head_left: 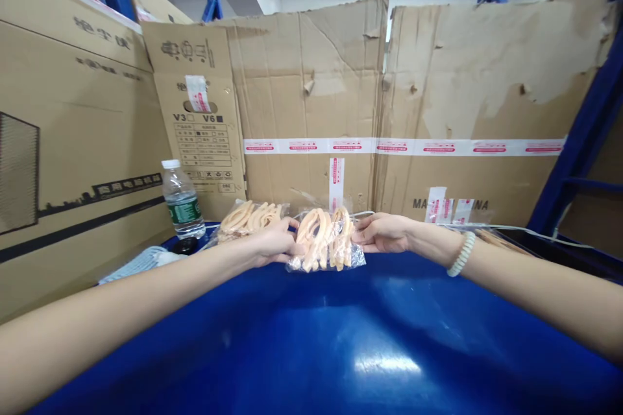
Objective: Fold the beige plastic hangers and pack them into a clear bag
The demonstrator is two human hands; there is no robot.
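At the far side of the blue table [316,350], I see a bag [327,241] held between two hands. It is clear, shiny and crinkly. Inside are pale orange bands [316,233], bent into loops. They sit in two bunches, a wide one by the left hand [278,241] and a thin one by the right hand [384,233]. Each hand pinches one side of the bag. I can't tell if it touches the table. More bands [246,217] lie behind the left hand.
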